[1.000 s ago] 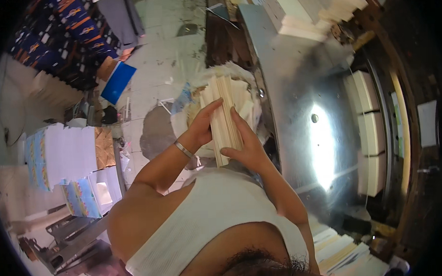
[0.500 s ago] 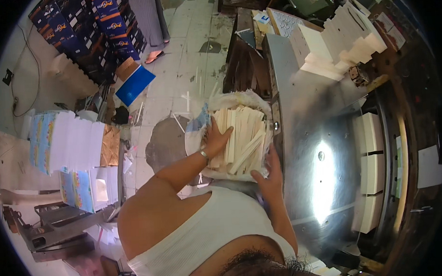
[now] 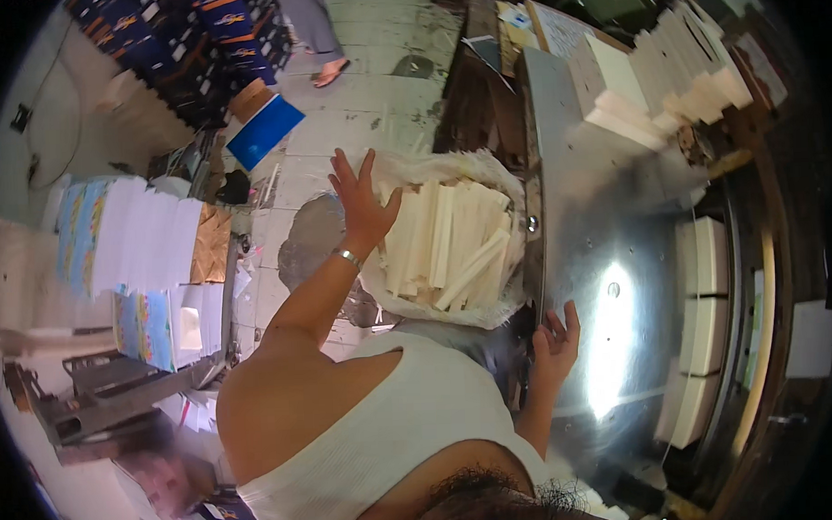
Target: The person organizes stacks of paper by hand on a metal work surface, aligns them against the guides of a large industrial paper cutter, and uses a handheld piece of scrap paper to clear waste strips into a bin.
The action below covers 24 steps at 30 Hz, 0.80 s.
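In front of me stands a white woven sack (image 3: 495,170), its mouth spread wide and packed with cream paper strips (image 3: 433,236). My left hand (image 3: 366,202) is at the sack's left rim, fingers spread and nothing in them; whether it touches the rim I cannot tell. To the right of the sack, my right hand (image 3: 554,342) hovers by the edge of the metal table (image 3: 571,245). Its fingers are loosely curled and apart, with nothing visible in them.
Cream paper stacks (image 3: 611,83) stand at the table's far end, and paper blocks (image 3: 702,323) line its right side. Printed and white sheets (image 3: 136,233) are piled at left. Dark boxes (image 3: 234,37) and a blue panel (image 3: 265,132) lie beyond. Another person's leg (image 3: 316,30) shows at the back.
My left hand has lifted off the strips to the sack's left rim. My right hand has left the sack and moved right, to the table edge. The other person's leg has shifted.
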Each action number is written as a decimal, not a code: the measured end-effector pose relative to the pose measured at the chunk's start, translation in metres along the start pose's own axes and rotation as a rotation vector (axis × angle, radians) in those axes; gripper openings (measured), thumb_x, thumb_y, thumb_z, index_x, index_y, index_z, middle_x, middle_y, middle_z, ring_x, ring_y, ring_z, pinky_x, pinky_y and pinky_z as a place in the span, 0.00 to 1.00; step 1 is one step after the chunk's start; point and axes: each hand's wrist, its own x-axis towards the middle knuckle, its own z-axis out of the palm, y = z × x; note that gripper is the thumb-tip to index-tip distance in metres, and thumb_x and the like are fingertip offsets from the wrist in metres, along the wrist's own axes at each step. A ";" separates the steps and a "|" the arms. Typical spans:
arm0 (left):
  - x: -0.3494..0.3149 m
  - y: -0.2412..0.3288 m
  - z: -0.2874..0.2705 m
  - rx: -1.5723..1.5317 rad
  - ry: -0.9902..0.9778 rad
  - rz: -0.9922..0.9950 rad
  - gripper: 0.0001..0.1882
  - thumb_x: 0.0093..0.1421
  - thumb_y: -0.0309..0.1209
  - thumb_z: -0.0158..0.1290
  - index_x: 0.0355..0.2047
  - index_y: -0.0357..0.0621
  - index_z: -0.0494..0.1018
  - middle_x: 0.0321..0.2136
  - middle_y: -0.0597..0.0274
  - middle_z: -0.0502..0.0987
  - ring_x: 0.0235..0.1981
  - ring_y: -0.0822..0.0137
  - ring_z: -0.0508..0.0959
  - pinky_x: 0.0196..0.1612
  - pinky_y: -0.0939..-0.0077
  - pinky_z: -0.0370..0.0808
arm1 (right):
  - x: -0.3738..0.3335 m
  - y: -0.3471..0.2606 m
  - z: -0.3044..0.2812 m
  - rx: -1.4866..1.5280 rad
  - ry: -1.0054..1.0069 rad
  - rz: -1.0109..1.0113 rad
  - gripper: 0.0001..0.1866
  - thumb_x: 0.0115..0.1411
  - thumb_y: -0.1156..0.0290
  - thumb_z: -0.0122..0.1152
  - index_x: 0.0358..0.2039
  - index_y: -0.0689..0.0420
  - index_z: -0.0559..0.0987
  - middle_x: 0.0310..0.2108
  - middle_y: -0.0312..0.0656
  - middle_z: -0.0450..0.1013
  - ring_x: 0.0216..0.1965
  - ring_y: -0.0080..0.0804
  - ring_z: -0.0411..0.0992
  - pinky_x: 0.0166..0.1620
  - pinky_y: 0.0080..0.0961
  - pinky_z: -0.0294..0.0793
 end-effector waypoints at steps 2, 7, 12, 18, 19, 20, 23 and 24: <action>0.015 0.005 -0.010 0.217 -0.068 -0.112 0.58 0.53 0.44 0.69 0.76 0.48 0.47 0.74 0.30 0.41 0.74 0.29 0.47 0.73 0.41 0.51 | -0.001 0.007 -0.003 0.041 0.003 -0.020 0.44 0.58 0.71 0.71 0.72 0.60 0.62 0.62 0.50 0.68 0.55 0.31 0.70 0.55 0.25 0.72; 0.008 -0.060 -0.017 -0.095 -0.496 -0.403 0.43 0.50 0.43 0.69 0.66 0.48 0.68 0.61 0.40 0.71 0.58 0.43 0.75 0.59 0.54 0.74 | 0.002 0.027 -0.009 -0.007 -0.003 -0.083 0.44 0.56 0.75 0.72 0.71 0.58 0.63 0.59 0.47 0.70 0.50 0.28 0.73 0.55 0.23 0.73; 0.003 -0.110 -0.025 0.092 -0.565 -0.329 0.41 0.45 0.45 0.72 0.58 0.41 0.75 0.49 0.45 0.82 0.53 0.48 0.81 0.57 0.59 0.76 | -0.008 0.016 0.010 -0.298 -0.077 -0.263 0.38 0.51 0.76 0.73 0.64 0.61 0.72 0.57 0.49 0.74 0.55 0.39 0.73 0.59 0.31 0.71; 0.016 -0.095 -0.097 0.352 -0.801 -0.219 0.27 0.48 0.42 0.67 0.49 0.44 0.81 0.46 0.46 0.83 0.49 0.47 0.83 0.53 0.57 0.78 | 0.004 0.041 0.063 -0.724 -0.652 -0.430 0.31 0.54 0.63 0.73 0.58 0.57 0.77 0.55 0.54 0.76 0.59 0.56 0.71 0.64 0.47 0.67; 0.023 -0.075 -0.106 0.413 -0.958 -0.227 0.26 0.49 0.43 0.66 0.47 0.43 0.82 0.45 0.45 0.83 0.49 0.47 0.83 0.53 0.57 0.78 | 0.005 0.056 0.063 -0.820 -0.679 -0.411 0.30 0.53 0.63 0.73 0.57 0.57 0.78 0.55 0.54 0.76 0.59 0.55 0.71 0.63 0.46 0.68; 0.026 -0.064 -0.108 0.481 -1.098 -0.234 0.26 0.49 0.44 0.66 0.45 0.42 0.83 0.45 0.44 0.83 0.48 0.46 0.83 0.53 0.57 0.78 | 0.009 0.068 0.066 -0.909 -0.712 -0.404 0.30 0.53 0.62 0.74 0.57 0.56 0.78 0.55 0.54 0.76 0.58 0.54 0.72 0.62 0.46 0.69; -0.019 -0.132 -0.081 0.297 -0.865 -0.190 0.24 0.49 0.48 0.63 0.28 0.34 0.83 0.30 0.38 0.83 0.35 0.43 0.84 0.42 0.52 0.80 | 0.004 0.073 0.065 -1.033 -0.801 -0.279 0.27 0.53 0.62 0.73 0.53 0.56 0.80 0.51 0.52 0.77 0.54 0.54 0.74 0.58 0.46 0.71; -0.028 -0.145 -0.073 0.223 -0.882 -0.245 0.19 0.55 0.44 0.60 0.33 0.38 0.82 0.28 0.46 0.84 0.29 0.52 0.84 0.34 0.58 0.79 | 0.004 0.073 0.065 -1.051 -0.825 -0.218 0.25 0.53 0.62 0.73 0.51 0.56 0.80 0.49 0.52 0.78 0.52 0.54 0.75 0.57 0.46 0.71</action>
